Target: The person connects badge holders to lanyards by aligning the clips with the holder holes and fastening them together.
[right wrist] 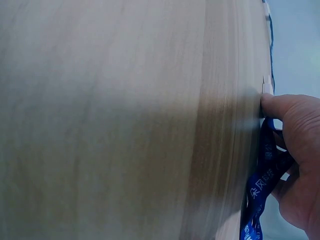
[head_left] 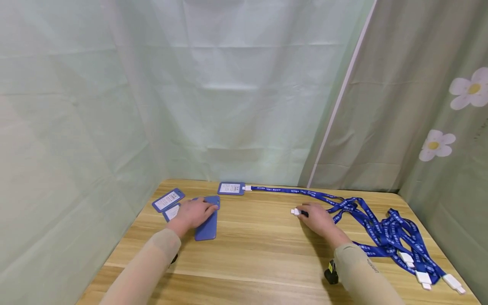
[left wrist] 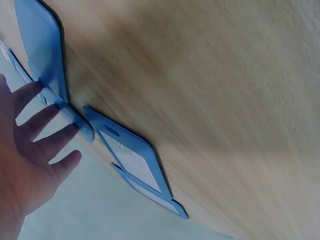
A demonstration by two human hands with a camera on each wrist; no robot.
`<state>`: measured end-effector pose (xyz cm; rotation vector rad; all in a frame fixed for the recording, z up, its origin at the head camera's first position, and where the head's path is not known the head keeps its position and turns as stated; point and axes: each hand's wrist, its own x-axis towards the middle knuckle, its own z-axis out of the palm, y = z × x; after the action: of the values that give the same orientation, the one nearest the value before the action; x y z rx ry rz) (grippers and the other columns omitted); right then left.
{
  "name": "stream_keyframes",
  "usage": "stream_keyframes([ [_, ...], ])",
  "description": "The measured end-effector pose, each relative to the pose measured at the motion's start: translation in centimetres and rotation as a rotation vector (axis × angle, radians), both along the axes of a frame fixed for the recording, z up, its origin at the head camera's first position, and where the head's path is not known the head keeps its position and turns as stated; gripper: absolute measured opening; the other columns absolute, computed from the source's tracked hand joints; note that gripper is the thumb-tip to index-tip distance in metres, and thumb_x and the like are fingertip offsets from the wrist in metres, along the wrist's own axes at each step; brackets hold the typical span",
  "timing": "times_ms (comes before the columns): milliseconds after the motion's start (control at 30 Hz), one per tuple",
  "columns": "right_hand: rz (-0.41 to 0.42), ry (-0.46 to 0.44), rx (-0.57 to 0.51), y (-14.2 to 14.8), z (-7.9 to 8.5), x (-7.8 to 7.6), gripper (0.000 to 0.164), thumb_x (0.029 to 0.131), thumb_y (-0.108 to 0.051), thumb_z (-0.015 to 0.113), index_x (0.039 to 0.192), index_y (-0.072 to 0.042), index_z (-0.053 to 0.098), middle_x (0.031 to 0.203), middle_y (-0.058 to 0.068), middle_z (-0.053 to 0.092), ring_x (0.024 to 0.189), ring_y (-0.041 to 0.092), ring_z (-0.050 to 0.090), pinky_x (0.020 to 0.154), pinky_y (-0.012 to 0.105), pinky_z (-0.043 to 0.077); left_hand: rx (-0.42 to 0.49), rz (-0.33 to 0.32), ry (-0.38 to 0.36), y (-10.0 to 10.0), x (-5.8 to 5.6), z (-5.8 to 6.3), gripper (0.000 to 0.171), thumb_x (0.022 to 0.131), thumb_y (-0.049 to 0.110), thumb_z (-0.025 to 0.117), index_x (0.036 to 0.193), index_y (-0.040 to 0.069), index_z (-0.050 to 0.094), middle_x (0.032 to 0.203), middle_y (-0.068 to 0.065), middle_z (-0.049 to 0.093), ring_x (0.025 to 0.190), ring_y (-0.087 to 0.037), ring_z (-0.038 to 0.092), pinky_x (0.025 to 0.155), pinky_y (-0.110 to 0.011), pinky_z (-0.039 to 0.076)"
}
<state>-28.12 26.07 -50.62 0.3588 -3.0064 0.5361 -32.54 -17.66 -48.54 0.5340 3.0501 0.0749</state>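
Plainly, a white clip (head_left: 295,212) points left toward two blue holders (head_left: 215,202), all in front of the clipped badge (head_left: 230,188).
Left hand (head_left: 193,214), the nearer to the holders, lays extended fingers over them, left of the badge; the long axis of the front holder (head_left: 206,229) runs front to back. Right hand (head_left: 318,218) pinches the clip, right of the badge. Tabletop (head_left: 259,258) spans the gap between hands; its back edge passes just behind the badge.

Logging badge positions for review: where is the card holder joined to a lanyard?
In the head view, the card holder lies left of centre near the far edge of the table, beyond and right of the left hand, its lanyard running right.
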Motion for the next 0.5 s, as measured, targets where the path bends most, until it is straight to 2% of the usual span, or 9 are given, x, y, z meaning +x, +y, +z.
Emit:
stream_keyframes([
  [100, 0.005, -0.001, 0.004, 0.0, 0.1, 0.0, 0.037, 0.099, -0.021, 0.069, 0.134, -0.007, 0.068, 0.14, 0.023, 0.059, 0.131, 0.047, 0.051, 0.108, 0.062, 0.04, 0.016, -0.021, -0.002, 0.3, 0.1, -0.2, 0.06, 0.107, 0.054, 0.04, 0.133, 0.009, 0.069, 0.141, -0.019, 0.059, 0.128, -0.043, 0.056, 0.108, -0.062, 0.039],
  [333, -0.005, -0.028, 0.016, 0.0, 0.3, 0.1, 0.037, 0.1, -0.023, 0.069, 0.134, -0.009, 0.069, 0.142, 0.023, 0.057, 0.132, 0.048, 0.049, 0.109, 0.063, 0.038, -0.043, -0.135, 0.042, 1.9, 0.4, -0.6, 0.052, 0.108, 0.054, 0.038, 0.137, 0.022, 0.069, 0.144, -0.014, 0.059, 0.13, -0.042, 0.055, 0.11, -0.062, 0.038],
  [500, -0.009, -0.043, 0.02, 0.1, 0.3, 0.2, 0.038, 0.101, -0.025, 0.067, 0.136, -0.011, 0.067, 0.147, 0.025, 0.052, 0.135, 0.05, 0.046, 0.109, 0.068, 0.035, -0.039, -0.158, 0.031, 3.6, 1.2, -0.5, 0.053, 0.108, 0.056, 0.037, 0.136, 0.025, 0.069, 0.145, -0.011, 0.059, 0.133, -0.04, 0.053, 0.113, -0.06, 0.035],
])
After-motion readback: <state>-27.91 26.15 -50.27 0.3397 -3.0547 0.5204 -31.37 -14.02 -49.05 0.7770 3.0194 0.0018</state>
